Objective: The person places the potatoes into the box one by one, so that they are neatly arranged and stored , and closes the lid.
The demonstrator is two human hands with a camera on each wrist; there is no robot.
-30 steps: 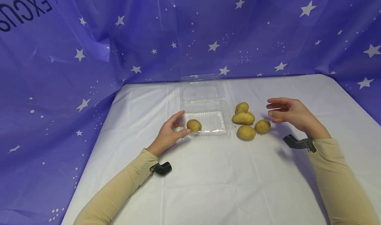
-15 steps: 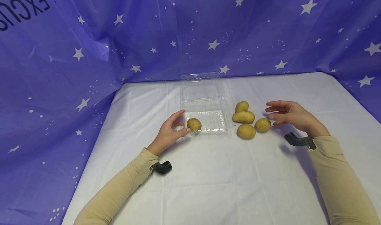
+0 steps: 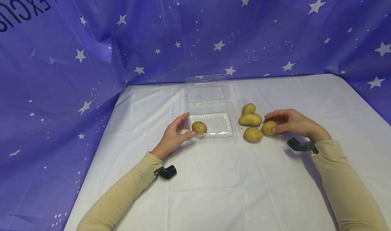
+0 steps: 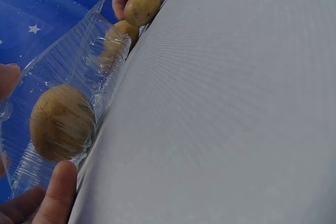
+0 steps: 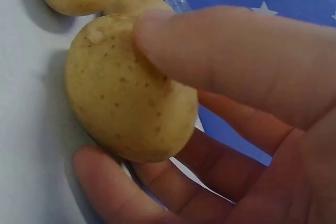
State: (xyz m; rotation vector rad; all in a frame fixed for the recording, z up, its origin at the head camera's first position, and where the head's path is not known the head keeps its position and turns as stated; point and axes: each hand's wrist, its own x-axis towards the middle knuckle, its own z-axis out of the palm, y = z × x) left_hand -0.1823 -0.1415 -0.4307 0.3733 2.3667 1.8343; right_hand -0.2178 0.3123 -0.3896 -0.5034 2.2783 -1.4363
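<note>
A clear plastic clamshell container (image 3: 217,126) stands with its lid (image 3: 207,90) raised at the back. Inside its front left corner lies one potato (image 3: 199,127), also seen through the plastic in the left wrist view. My left hand (image 3: 174,135) holds that corner, thumb at the front wall and fingers along the left side. My right hand (image 3: 294,123) grips the rightmost potato (image 5: 126,90), thumb on top and fingers curled beneath and behind it. Just left of it are a round potato (image 3: 253,135), a long potato (image 3: 250,119) and a smaller potato (image 3: 248,108) behind.
A white cloth (image 3: 213,183) covers the table. Behind and to the left hangs a purple-blue sheet with stars (image 3: 220,27). A black wrist mount (image 3: 166,172) sits on the left sleeve, and another mount (image 3: 302,145) on the right.
My right hand has moved left and down onto the rightmost potato and taken hold of it. The left hand keeps its place at the container.
</note>
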